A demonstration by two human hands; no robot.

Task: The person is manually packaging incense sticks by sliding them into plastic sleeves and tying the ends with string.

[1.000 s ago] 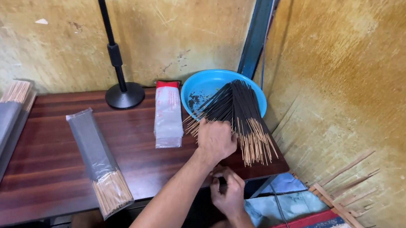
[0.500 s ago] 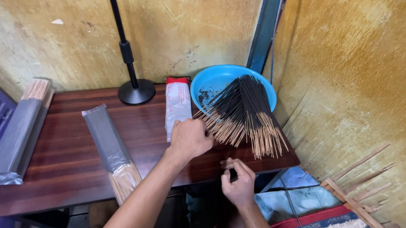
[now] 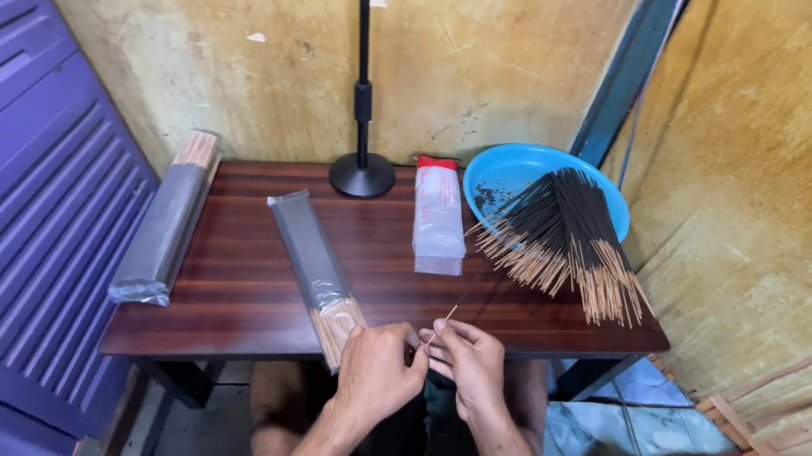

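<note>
Your left hand (image 3: 379, 368) and right hand (image 3: 468, 363) pinch one thin incense stick (image 3: 468, 290) at the near table (image 3: 248, 292) edge; keep fingertips closed lightly, stick clear of the blue bowl's (image 3: 518, 169) pile.

My left hand (image 3: 379, 368) and right hand (image 3: 468, 363): both bare, no rings, watch or gloves. Forearms bare, no sleeves in view. Bare knees show under the wooden table (image 3: 248, 292) edge, dark shorts between them.

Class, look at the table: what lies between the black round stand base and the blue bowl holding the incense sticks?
In the head view, a clear packet with a red top lies on the wooden table between the stand base and the blue bowl.
</note>
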